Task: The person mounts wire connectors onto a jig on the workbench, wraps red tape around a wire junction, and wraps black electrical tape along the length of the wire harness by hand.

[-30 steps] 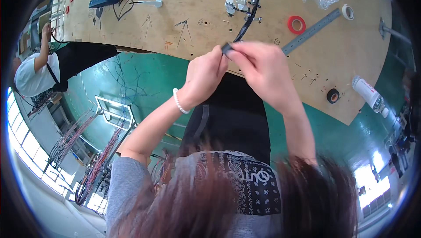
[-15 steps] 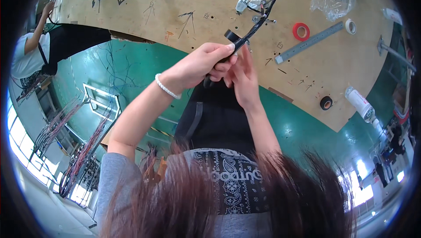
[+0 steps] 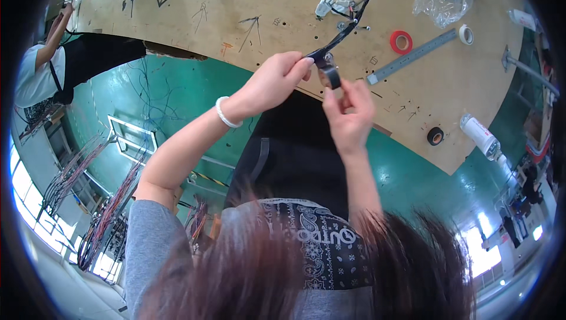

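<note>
In the right hand (image 3: 352,118) tilts round, black tape (image 3: 332,78).

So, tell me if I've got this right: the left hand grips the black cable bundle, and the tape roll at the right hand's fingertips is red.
Not quite: in the head view, the tape roll at the right hand's fingertips is black. The left hand does grip the black cable bundle.
</note>
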Action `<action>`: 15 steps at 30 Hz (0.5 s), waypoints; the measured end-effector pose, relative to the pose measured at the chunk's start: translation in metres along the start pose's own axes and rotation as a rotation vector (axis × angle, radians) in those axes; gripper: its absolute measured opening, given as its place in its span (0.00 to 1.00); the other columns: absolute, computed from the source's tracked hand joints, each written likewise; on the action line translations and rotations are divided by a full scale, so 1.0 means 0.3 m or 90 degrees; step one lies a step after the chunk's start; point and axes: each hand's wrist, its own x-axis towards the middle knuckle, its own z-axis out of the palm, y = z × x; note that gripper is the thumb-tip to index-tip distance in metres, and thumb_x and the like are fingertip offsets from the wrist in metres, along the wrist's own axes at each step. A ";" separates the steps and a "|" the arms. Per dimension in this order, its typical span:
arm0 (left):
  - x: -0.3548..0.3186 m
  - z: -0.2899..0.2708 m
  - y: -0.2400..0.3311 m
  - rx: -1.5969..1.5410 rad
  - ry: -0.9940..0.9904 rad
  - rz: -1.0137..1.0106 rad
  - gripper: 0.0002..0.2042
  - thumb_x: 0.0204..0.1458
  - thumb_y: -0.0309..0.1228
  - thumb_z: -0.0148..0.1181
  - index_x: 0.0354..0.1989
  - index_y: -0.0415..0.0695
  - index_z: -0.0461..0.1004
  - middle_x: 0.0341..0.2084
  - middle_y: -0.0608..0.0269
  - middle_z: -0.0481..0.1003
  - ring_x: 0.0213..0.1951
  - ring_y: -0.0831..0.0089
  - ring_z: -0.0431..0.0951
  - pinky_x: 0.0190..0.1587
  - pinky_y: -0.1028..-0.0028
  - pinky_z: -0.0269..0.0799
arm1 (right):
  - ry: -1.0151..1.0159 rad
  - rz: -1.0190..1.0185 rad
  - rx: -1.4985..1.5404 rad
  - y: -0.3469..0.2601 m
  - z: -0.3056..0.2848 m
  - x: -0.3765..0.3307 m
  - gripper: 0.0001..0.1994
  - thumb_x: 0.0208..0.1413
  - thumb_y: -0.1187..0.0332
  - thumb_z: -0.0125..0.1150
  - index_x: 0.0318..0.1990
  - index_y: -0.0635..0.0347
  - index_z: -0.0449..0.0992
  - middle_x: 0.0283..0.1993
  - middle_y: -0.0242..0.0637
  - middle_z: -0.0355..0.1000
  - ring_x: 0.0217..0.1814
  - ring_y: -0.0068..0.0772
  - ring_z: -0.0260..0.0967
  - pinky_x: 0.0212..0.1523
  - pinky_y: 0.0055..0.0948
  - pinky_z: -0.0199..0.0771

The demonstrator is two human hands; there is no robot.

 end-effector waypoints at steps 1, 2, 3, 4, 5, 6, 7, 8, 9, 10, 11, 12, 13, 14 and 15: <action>-0.014 0.017 0.037 0.060 0.016 0.018 0.15 0.62 0.37 0.49 0.30 0.36 0.68 0.16 0.52 0.69 0.17 0.56 0.69 0.24 0.61 0.66 | 0.006 0.006 -0.009 -0.069 -0.048 0.038 0.09 0.52 0.74 0.65 0.41 0.63 0.79 0.25 0.27 0.64 0.23 0.16 0.61 0.24 0.19 0.61; -0.025 0.036 0.031 0.059 0.019 0.016 0.15 0.62 0.37 0.49 0.30 0.36 0.68 0.16 0.52 0.69 0.17 0.56 0.69 0.24 0.61 0.66 | -0.032 -0.112 -0.105 -0.124 -0.070 0.093 0.08 0.52 0.73 0.65 0.40 0.63 0.79 0.24 0.30 0.64 0.23 0.19 0.62 0.24 0.20 0.62; -0.034 0.059 0.032 0.164 0.058 0.051 0.15 0.61 0.37 0.50 0.29 0.37 0.69 0.18 0.50 0.71 0.20 0.52 0.71 0.26 0.58 0.67 | -0.069 -0.230 -0.204 -0.170 -0.086 0.143 0.07 0.51 0.72 0.64 0.38 0.63 0.79 0.24 0.32 0.63 0.22 0.21 0.63 0.24 0.21 0.62; -0.037 0.072 0.024 0.275 0.100 0.082 0.14 0.60 0.37 0.51 0.28 0.37 0.69 0.19 0.48 0.73 0.23 0.48 0.74 0.27 0.56 0.68 | -0.074 -0.233 -0.198 -0.178 -0.056 0.209 0.07 0.51 0.72 0.64 0.38 0.63 0.79 0.24 0.32 0.63 0.22 0.21 0.63 0.24 0.21 0.62; -0.033 0.078 0.043 0.303 0.076 0.111 0.15 0.59 0.37 0.51 0.26 0.38 0.70 0.19 0.48 0.74 0.26 0.45 0.75 0.28 0.52 0.68 | -0.163 -0.310 -0.329 -0.196 -0.021 0.281 0.07 0.53 0.70 0.62 0.37 0.63 0.79 0.24 0.33 0.63 0.23 0.24 0.65 0.24 0.23 0.63; -0.025 0.082 0.065 0.300 0.070 0.114 0.15 0.59 0.37 0.51 0.26 0.38 0.70 0.19 0.48 0.74 0.26 0.45 0.75 0.28 0.52 0.68 | -0.256 -0.380 -0.459 -0.198 0.000 0.321 0.08 0.55 0.68 0.60 0.35 0.63 0.79 0.24 0.35 0.64 0.23 0.27 0.66 0.24 0.25 0.65; -0.013 0.081 0.093 0.296 0.037 0.037 0.17 0.60 0.39 0.50 0.25 0.37 0.70 0.19 0.47 0.74 0.26 0.45 0.75 0.28 0.52 0.68 | -0.255 -0.373 -0.463 -0.197 -0.003 0.334 0.08 0.55 0.68 0.60 0.35 0.63 0.79 0.24 0.35 0.64 0.23 0.27 0.66 0.24 0.25 0.65; -0.003 0.067 0.100 0.295 0.019 -0.047 0.19 0.60 0.41 0.49 0.24 0.37 0.70 0.19 0.46 0.74 0.26 0.46 0.75 0.28 0.52 0.68 | -0.289 -0.348 -0.495 -0.197 0.007 0.357 0.09 0.57 0.66 0.58 0.33 0.63 0.78 0.24 0.35 0.66 0.24 0.27 0.68 0.25 0.27 0.66; -0.005 0.069 0.057 0.237 0.090 -0.002 0.24 0.63 0.45 0.44 0.22 0.37 0.69 0.16 0.47 0.72 0.23 0.49 0.74 0.27 0.56 0.67 | -0.323 -0.322 -0.528 -0.194 0.012 0.371 0.11 0.60 0.64 0.55 0.32 0.62 0.78 0.25 0.35 0.68 0.25 0.28 0.70 0.25 0.28 0.67; -0.002 0.055 0.043 0.237 0.095 -0.006 0.24 0.63 0.45 0.44 0.22 0.37 0.69 0.16 0.47 0.72 0.23 0.49 0.74 0.27 0.56 0.67 | -0.327 -0.327 -0.525 -0.166 -0.008 0.326 0.11 0.60 0.64 0.55 0.32 0.62 0.78 0.25 0.35 0.68 0.25 0.28 0.70 0.25 0.28 0.67; -0.004 0.044 0.035 0.117 0.080 -0.054 0.25 0.64 0.46 0.43 0.22 0.37 0.68 0.15 0.48 0.70 0.21 0.52 0.72 0.26 0.58 0.66 | -0.173 -0.246 -0.279 -0.115 -0.049 0.226 0.10 0.62 0.65 0.54 0.38 0.61 0.78 0.27 0.35 0.70 0.25 0.27 0.70 0.24 0.27 0.67; 0.004 0.042 0.030 -0.004 0.058 -0.093 0.26 0.65 0.47 0.41 0.22 0.37 0.67 0.14 0.50 0.69 0.19 0.56 0.70 0.26 0.61 0.65 | -0.016 -0.153 -0.037 -0.066 -0.079 0.140 0.11 0.64 0.66 0.52 0.44 0.61 0.78 0.29 0.35 0.72 0.25 0.26 0.71 0.24 0.25 0.67; 0.013 0.049 0.023 -0.070 0.045 -0.123 0.27 0.66 0.47 0.39 0.21 0.38 0.66 0.12 0.59 0.65 0.17 0.68 0.64 0.24 0.68 0.62 | -0.017 -0.154 -0.039 -0.047 -0.076 0.081 0.11 0.64 0.66 0.52 0.44 0.61 0.78 0.29 0.35 0.72 0.25 0.26 0.71 0.24 0.25 0.67; 0.014 0.045 0.034 -0.070 0.041 -0.123 0.27 0.66 0.47 0.39 0.21 0.38 0.66 0.12 0.59 0.65 0.17 0.68 0.64 0.24 0.68 0.62 | -0.083 0.097 0.142 -0.034 -0.050 0.017 0.13 0.65 0.67 0.50 0.52 0.60 0.74 0.32 0.34 0.73 0.26 0.24 0.70 0.24 0.23 0.67; 0.013 0.033 0.059 -0.152 0.006 -0.181 0.26 0.66 0.46 0.39 0.20 0.39 0.66 0.12 0.64 0.63 0.16 0.72 0.62 0.22 0.71 0.59 | -0.143 0.351 0.325 -0.015 -0.010 -0.037 0.17 0.66 0.68 0.47 0.60 0.59 0.69 0.36 0.33 0.74 0.27 0.22 0.70 0.25 0.20 0.67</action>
